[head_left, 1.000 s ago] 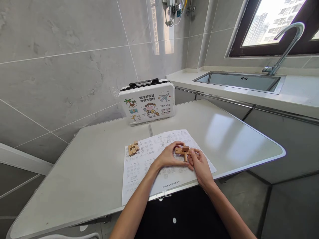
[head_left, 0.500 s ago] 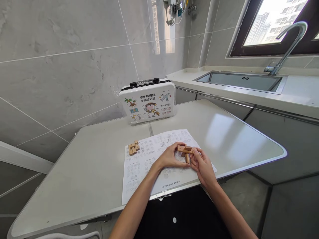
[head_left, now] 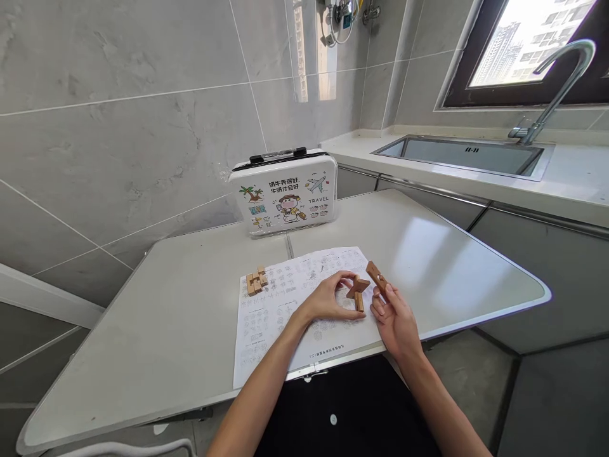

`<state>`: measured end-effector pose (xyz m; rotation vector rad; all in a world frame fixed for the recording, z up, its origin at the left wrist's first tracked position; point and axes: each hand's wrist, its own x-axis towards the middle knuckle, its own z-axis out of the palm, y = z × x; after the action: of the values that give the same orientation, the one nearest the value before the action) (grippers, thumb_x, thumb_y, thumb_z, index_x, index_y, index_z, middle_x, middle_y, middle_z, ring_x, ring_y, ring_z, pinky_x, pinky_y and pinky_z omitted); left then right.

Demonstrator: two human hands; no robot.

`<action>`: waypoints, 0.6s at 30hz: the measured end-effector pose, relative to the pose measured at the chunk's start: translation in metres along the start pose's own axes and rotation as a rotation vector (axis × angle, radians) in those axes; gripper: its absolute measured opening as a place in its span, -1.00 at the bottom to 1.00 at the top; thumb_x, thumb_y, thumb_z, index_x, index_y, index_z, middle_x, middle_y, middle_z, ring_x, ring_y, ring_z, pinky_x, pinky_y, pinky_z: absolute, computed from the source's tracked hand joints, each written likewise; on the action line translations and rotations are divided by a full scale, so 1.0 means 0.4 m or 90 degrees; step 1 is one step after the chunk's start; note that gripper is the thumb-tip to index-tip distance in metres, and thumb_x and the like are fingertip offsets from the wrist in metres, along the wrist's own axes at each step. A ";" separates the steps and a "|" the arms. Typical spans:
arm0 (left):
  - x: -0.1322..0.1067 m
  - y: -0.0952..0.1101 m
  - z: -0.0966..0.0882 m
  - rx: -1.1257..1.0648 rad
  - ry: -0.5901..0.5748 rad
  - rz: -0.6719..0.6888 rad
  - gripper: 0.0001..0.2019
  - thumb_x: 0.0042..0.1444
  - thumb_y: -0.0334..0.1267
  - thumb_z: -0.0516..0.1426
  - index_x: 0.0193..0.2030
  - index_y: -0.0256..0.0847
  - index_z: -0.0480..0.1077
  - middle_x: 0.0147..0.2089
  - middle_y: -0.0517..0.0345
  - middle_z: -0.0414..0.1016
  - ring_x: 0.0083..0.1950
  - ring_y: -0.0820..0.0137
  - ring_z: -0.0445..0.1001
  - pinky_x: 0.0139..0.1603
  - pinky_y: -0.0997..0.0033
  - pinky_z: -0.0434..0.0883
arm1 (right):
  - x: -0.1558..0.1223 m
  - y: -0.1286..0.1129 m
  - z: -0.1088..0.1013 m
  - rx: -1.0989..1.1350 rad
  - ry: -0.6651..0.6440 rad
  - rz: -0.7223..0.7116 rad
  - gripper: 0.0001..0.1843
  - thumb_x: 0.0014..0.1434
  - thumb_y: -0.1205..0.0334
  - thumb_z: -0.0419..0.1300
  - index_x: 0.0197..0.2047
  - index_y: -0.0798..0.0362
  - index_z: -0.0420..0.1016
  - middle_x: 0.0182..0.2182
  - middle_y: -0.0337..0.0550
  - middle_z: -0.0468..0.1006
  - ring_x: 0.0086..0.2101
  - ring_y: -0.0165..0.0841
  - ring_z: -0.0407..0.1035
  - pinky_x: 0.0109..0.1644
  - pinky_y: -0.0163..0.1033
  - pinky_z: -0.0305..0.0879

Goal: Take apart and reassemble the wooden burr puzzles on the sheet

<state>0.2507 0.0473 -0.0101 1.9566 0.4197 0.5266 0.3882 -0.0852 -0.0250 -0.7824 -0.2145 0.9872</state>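
Between thumb and fingers, my left hand [head_left: 328, 297] grips a small assembly of interlocking wooden puzzle pieces [head_left: 358, 292], which sits low over the printed sheet. A separate notched wooden puzzle piece [head_left: 377, 277] is pinched in my right hand [head_left: 396, 317], tilted and apart from the assembly, just to its right. Under both hands lies the white instruction sheet [head_left: 266, 336], covered with small line diagrams. On the sheet's far left corner rests a cluster of wooden puzzle blocks [head_left: 257, 281], untouched by either hand.
The sheet lies on a pale folding table [head_left: 166, 330] with a centre seam. At the back stands a white cartoon-printed case [head_left: 285, 197] in clear plastic, against the tiled wall. A counter with a sink [head_left: 461, 157] and faucet [head_left: 556, 89] is on the right.
My right hand has drawn a notched wooden piece off the assembly and moved it to the right, turning it. My left hand still holds the other pieces in nearly the same place.
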 end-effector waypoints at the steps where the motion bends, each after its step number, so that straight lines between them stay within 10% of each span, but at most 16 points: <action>1: 0.001 -0.006 0.001 -0.005 0.010 -0.004 -0.13 -0.23 -0.16 0.55 0.28 -0.11 0.39 0.20 -0.04 0.52 0.16 0.14 0.51 0.28 0.08 0.37 | 0.002 0.000 -0.001 0.000 0.003 0.002 -0.65 0.12 0.03 0.49 -0.16 -0.01 0.49 -0.32 -0.31 0.47 -0.55 -0.58 0.15 -0.56 -0.45 0.16; 10: 0.026 -0.027 -0.023 -0.354 0.119 -0.064 -0.34 0.11 0.13 0.37 0.22 -0.26 0.43 0.19 -0.23 0.57 0.22 0.06 0.52 0.26 0.08 0.36 | 0.004 0.032 0.014 -0.149 0.004 -0.004 -0.46 0.13 -0.07 0.45 0.05 -0.04 0.40 -0.30 -0.24 0.57 -0.51 -0.48 0.31 -0.55 -0.38 0.23; 18: 0.022 -0.020 -0.027 -0.455 0.046 -0.095 -0.38 0.18 0.24 0.25 0.09 -0.31 0.55 0.15 -0.23 0.60 0.19 0.04 0.54 0.25 0.10 0.36 | -0.002 0.054 0.015 -0.389 -0.101 -0.065 -0.49 0.30 -0.29 0.24 0.01 -0.01 0.45 -0.28 -0.19 0.55 -0.55 -0.46 0.31 -0.56 -0.33 0.26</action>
<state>0.2521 0.0631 -0.0116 1.2137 0.3545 0.5568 0.3703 -0.0763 -0.0353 -1.2333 -0.7086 0.8915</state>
